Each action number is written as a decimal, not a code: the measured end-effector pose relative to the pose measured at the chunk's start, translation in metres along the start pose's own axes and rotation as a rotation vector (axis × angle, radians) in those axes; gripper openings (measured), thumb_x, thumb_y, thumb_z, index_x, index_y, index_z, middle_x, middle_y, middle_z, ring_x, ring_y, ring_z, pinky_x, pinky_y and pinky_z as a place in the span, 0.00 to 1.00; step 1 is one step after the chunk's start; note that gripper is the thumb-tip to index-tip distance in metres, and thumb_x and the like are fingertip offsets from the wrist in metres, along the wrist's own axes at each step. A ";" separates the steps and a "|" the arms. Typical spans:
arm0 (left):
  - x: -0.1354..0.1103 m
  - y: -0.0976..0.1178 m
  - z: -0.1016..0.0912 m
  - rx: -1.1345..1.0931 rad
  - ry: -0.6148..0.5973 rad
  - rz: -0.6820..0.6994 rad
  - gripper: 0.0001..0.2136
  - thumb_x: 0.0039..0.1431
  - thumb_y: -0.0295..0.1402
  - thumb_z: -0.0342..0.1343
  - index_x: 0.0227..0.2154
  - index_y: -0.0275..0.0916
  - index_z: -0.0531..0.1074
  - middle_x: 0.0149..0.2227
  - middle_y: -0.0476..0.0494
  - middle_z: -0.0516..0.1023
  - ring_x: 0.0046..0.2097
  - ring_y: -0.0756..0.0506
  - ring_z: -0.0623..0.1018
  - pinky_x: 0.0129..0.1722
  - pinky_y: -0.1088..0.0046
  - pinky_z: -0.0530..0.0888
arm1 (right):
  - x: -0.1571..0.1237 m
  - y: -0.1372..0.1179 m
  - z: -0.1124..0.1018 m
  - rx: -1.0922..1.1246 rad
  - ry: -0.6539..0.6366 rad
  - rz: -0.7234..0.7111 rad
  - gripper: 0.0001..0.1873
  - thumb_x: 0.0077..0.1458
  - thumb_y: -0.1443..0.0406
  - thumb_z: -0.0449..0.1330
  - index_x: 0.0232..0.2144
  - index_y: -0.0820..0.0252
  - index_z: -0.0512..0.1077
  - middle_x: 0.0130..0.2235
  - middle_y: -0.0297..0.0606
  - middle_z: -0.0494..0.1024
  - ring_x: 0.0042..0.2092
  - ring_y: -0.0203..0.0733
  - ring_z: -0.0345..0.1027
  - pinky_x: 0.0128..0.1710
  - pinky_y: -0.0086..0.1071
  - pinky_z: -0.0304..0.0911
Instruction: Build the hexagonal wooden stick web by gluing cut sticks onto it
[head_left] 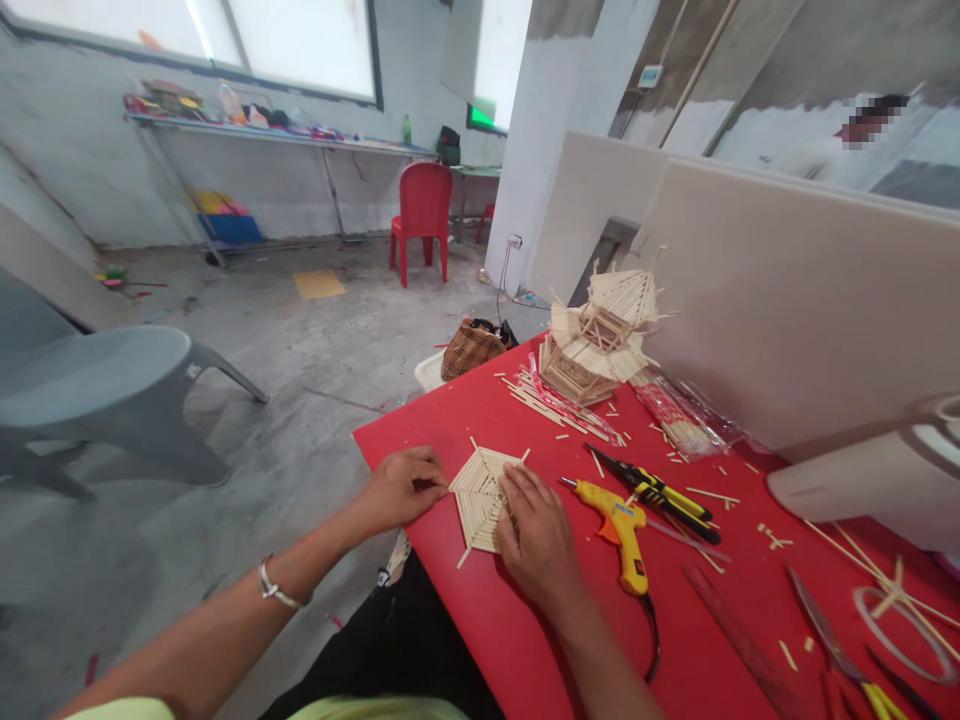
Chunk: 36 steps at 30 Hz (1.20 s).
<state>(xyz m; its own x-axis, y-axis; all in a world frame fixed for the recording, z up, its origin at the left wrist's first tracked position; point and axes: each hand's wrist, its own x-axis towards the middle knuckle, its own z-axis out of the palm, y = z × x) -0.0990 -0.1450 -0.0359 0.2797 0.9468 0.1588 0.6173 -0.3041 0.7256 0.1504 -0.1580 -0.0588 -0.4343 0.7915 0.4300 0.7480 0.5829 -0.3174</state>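
A hexagonal panel of thin wooden sticks (474,510), laid in rings like a spider web, lies flat near the corner of the red table. Several stick ends jut out past its corners. My left hand (405,490) is closed in a pinch at the panel's left corner. Across the panel's right side rests my right hand (538,530), fingers stretched out and lying flat on it. A yellow glue gun (619,518) lies just to the right of that hand, its nozzle facing the panel. Black-and-yellow pliers (656,490) lie beyond the glue gun.
At the table's far side stands a tiered stick model (600,335), with loose sticks (551,405) and bagged sticks (679,415) nearby. Scissors (832,630), a clear ring (904,635) and a white cylindrical container (862,480) are on the right. A grey chair (97,380) stands left.
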 end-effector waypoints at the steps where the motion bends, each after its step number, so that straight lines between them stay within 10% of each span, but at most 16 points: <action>1: 0.000 0.000 0.000 -0.003 -0.001 0.003 0.07 0.54 0.26 0.59 0.26 0.38 0.81 0.31 0.45 0.77 0.31 0.51 0.73 0.30 0.77 0.64 | 0.000 0.000 0.000 0.000 0.000 -0.001 0.24 0.60 0.69 0.51 0.58 0.63 0.71 0.61 0.46 0.73 0.63 0.50 0.62 0.62 0.47 0.60; 36: -0.002 -0.002 0.002 -0.013 0.043 0.047 0.07 0.55 0.26 0.59 0.26 0.38 0.81 0.31 0.46 0.77 0.30 0.52 0.74 0.29 0.79 0.65 | 0.000 0.000 0.000 0.020 0.011 -0.002 0.24 0.60 0.69 0.51 0.57 0.63 0.71 0.60 0.46 0.73 0.63 0.50 0.62 0.63 0.48 0.59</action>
<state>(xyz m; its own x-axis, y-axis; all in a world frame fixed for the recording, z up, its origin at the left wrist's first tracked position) -0.0998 -0.1460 -0.0390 0.2760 0.9352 0.2219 0.5942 -0.3474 0.7254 0.1504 -0.1582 -0.0586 -0.4298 0.7886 0.4398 0.7372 0.5877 -0.3334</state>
